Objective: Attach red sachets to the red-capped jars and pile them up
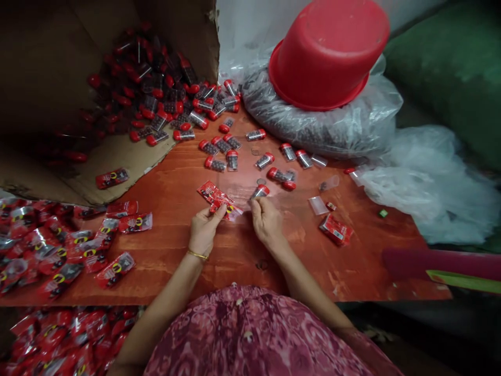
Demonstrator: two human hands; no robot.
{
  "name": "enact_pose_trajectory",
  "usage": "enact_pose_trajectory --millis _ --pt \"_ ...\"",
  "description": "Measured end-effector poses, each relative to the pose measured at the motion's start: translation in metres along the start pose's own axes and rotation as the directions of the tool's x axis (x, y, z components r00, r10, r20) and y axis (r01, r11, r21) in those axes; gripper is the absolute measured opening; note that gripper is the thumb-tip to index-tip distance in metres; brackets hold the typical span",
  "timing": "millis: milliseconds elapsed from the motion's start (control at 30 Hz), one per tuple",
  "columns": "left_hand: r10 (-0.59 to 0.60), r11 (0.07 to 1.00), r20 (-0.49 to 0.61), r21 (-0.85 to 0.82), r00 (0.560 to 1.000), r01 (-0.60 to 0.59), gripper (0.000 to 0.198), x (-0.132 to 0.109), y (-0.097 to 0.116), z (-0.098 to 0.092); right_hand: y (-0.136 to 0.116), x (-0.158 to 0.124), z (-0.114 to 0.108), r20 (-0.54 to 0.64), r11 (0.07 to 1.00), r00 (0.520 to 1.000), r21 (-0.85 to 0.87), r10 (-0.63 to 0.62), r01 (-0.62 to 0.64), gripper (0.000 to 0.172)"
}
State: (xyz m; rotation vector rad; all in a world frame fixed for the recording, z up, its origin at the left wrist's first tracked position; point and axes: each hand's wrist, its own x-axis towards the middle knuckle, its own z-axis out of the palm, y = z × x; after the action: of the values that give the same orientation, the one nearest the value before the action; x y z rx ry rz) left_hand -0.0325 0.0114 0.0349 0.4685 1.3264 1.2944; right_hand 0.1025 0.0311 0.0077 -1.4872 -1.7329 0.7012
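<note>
My left hand (204, 230) pinches a small red printed plastic packet (227, 210) between thumb and fingers. Another red packet (210, 191) lies just beyond it, partly overlapped. To the right, my right hand (267, 222) is closed around the lower end of a clear tube with a red cap (261, 191) and dark round contents. The tube tilts away from me, close to the packet's mouth but apart from it. Beyond both hands, several similar red-capped tubes (232, 160) lie scattered on the red-brown tabletop (168, 250).
A cardboard box (35, 78) on its side spills red-capped tubes at the left. Filled red packets (90, 250) pile at the left edge. A red tub (332, 57) rests upside down on a bulging plastic bag (321, 125). A stack of red packets (335, 230) lies right.
</note>
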Motion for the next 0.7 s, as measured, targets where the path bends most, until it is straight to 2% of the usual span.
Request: enact_pose_trajectory --millis 33,100,133,200,267,400,533,633,700 --pt "-0.004 1.000 -0.018 -0.015 1.000 0.004 0.041 0.001 0.000 -0.001 0.002 0.004 -0.004 -0.020 0.989 0.996 -0.120 0.087 -0.088 0.035" --pt "-0.008 0.999 -0.043 -0.038 0.999 0.006 0.041 0.002 0.000 0.000 0.005 0.013 -0.011 -0.080 0.901 0.964 -0.343 0.254 -0.266 0.039" --pt "-0.011 0.999 -0.046 -0.046 0.999 0.009 0.042 0.002 0.000 0.001 0.006 0.018 -0.013 -0.100 0.845 0.945 -0.427 0.310 -0.323 0.044" --pt "-0.022 0.998 -0.038 -0.056 0.999 0.019 0.042 0.002 0.001 0.003 0.007 0.024 -0.015 -0.095 0.767 0.930 -0.540 0.355 -0.347 0.053" --pt "-0.042 0.997 -0.033 -0.072 0.999 0.040 0.042 0.002 0.001 0.005 0.009 0.026 -0.015 -0.060 0.731 0.937 -0.609 0.344 -0.308 0.051" --pt "-0.120 0.986 -0.061 -0.123 0.991 0.112 0.045 0.006 0.003 0.000 0.014 0.019 -0.020 0.034 0.709 0.970 -0.688 0.242 -0.153 0.034" --pt "-0.176 0.972 -0.058 -0.169 0.983 0.165 0.045 0.011 0.002 -0.006 0.024 0.015 -0.024 0.051 0.690 0.995 -0.723 0.080 -0.018 0.044" --pt "-0.224 0.957 -0.016 -0.192 0.974 0.217 0.042 0.012 0.000 -0.005 0.032 0.017 -0.025 0.055 0.723 0.998 -0.690 0.003 0.035 0.041" --pt "-0.252 0.946 0.015 -0.208 0.968 0.249 0.040 0.012 0.001 -0.004 0.034 0.016 -0.027 0.055 0.802 0.998 -0.595 -0.019 0.048 0.034"
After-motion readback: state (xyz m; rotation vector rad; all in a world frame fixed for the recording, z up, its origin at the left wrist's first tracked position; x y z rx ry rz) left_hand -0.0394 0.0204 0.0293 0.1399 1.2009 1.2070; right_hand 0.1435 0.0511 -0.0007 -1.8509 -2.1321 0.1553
